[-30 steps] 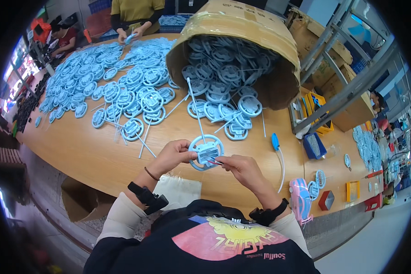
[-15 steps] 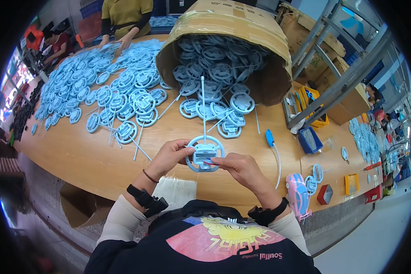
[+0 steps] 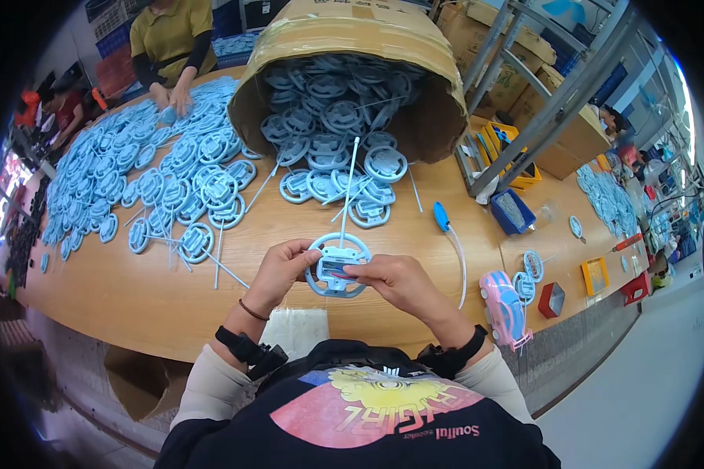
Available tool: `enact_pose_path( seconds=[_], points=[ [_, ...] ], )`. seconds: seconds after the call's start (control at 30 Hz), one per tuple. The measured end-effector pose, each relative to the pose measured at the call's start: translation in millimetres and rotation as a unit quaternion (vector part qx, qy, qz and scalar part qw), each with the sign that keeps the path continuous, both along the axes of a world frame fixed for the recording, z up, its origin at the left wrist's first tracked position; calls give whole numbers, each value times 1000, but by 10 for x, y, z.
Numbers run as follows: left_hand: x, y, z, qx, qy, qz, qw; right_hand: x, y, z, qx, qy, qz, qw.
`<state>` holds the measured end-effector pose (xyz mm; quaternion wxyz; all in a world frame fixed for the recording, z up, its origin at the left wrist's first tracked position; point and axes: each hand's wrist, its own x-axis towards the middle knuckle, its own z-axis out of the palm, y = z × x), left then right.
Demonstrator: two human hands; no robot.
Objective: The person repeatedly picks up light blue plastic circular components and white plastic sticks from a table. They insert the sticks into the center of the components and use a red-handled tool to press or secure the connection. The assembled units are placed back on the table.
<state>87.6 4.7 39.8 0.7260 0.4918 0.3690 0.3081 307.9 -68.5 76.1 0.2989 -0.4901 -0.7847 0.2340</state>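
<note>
My left hand grips the left rim of a light-blue toy steering wheel, its thumb on top. A long pale rod rises from this wheel, leaning slightly right. From the right, my right hand reaches into the open compartment at the wheel's centre. Its thumb and finger are pinched at thin wires, one of them red; the fingertips partly cover them. The wheel is held just above the table's near part.
A tipped cardboard box spills blue wheels. More wheels lie heaped to the left, where another person's hands work. To the right are a blue tool with a tube, a blue bin, a pink toy car and a metal frame.
The view has shifted, so the scene sits further left. The wheel and its rod tilt more to the right. My right fingertips stay at the compartment. The other person's hands have moved closer together.
</note>
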Motion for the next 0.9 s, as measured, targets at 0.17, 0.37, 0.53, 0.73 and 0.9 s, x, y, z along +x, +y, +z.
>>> enact_pose_path(
  seconds=[0.17,0.37,0.53,0.73,0.9],
  points=[
    [29,-44,-72,-5,-7,32,999,-61,-14,40,-8,-8,11,1000],
    [-57,-80,-103,-20,-50,32,998,-75,-51,-63,22,46,-10,999],
    [-199,-263,-20,-56,-147,46,986,-162,-86,244,37,34,21,999],
    [-59,-336,-152,-140,-175,-36,974,-157,-184,-163,46,100,-1,994],
    [-81,-368,-378,-171,-182,-1,968,-194,-135,-423,6,62,15,998]
  ],
)
